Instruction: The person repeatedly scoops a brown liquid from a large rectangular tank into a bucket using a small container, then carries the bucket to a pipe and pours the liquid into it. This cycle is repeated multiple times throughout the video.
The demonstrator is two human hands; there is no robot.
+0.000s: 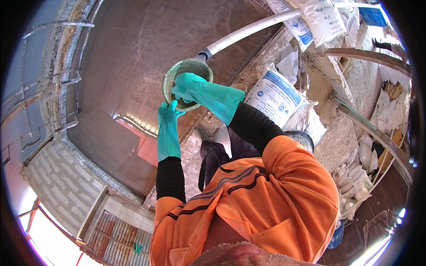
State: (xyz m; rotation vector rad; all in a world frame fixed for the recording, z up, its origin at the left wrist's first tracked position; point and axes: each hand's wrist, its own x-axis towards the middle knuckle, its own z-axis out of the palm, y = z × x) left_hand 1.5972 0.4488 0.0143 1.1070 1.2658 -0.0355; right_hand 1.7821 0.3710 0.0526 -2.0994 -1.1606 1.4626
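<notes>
A round, stained green-grey dipper (190, 67) with a long pale pole (253, 27) is held in front of me above a large brown pool. My left hand (167, 113), in a green rubber glove, grips the near rim of the bowl. Inside the bowl is my right hand (188, 86), gloved alike. Its fingers curl down near the left inner wall, and whatever they hold, if anything, is hidden. The pole runs from the bowl's far side toward the upper right.
The brown pool (128, 57) reflects light and has a concrete edge (262, 57) on its right. White printed sacks (277, 95) lean beside that edge, with more sacks (326, 20) at the far right. Metal bars (57, 80) line the left wall. A curved beam (372, 128) crosses the right.
</notes>
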